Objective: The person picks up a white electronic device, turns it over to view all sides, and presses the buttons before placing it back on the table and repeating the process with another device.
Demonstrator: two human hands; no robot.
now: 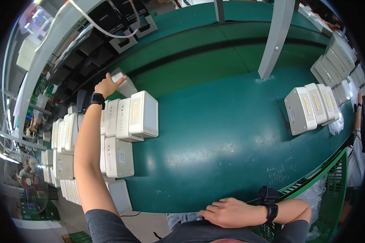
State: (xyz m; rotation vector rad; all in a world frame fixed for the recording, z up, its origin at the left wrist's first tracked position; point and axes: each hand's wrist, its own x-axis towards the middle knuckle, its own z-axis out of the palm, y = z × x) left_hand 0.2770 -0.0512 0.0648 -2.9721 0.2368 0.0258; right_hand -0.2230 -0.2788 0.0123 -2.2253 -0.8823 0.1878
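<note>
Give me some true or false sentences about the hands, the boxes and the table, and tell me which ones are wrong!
1. The left hand touches a white box. True.
2. The table is bright red. False: it is green.
3. The right hand touches the tall grey post. False: that hand is down by the table's near edge, far from the post.
4. Both wrists wear black bands. True.
5. A row of boxes stands on the table's right side. True.
</note>
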